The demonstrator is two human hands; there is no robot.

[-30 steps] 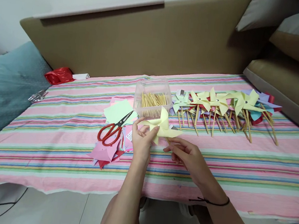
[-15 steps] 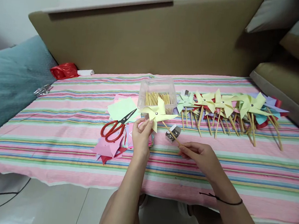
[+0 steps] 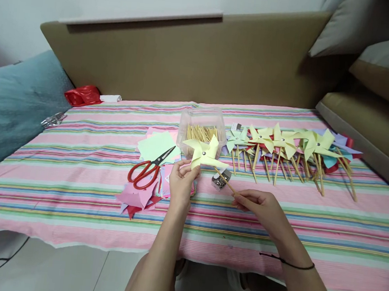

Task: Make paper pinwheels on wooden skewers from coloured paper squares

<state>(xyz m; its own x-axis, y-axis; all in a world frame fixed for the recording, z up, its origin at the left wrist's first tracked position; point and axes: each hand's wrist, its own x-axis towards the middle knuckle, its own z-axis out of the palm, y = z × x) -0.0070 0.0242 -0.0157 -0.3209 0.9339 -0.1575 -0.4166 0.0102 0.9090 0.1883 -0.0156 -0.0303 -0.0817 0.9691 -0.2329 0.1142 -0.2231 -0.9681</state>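
A pale yellow paper pinwheel [image 3: 204, 155] with a silver pin at its centre is held up between my two hands. My left hand [image 3: 182, 177] pinches one of its lower blades. Around the lower end of its wooden stick [image 3: 226, 182], my right hand [image 3: 251, 201] is closed. Behind the stick lies a small open box of metal pins [image 3: 221, 180]. Red-handled scissors [image 3: 148, 170] rest on coloured paper left of my left hand. Just behind the pinwheel stands a clear plastic box [image 3: 202, 116] holding many wooden sticks [image 3: 201, 133].
Several finished pinwheels [image 3: 283, 141] lie in a row on the right of the striped cloth [image 3: 80, 207]. Paper scraps [image 3: 136, 196] and light green sheets [image 3: 156, 144] are on the left. A red plastic bag [image 3: 82, 95] sits at the back left, near a teal cushion [image 3: 14, 103].
The pinwheel's blades have turned slightly, and my left hand still grips a blade. My right hand stays on the stick. The camera view has shifted a little.
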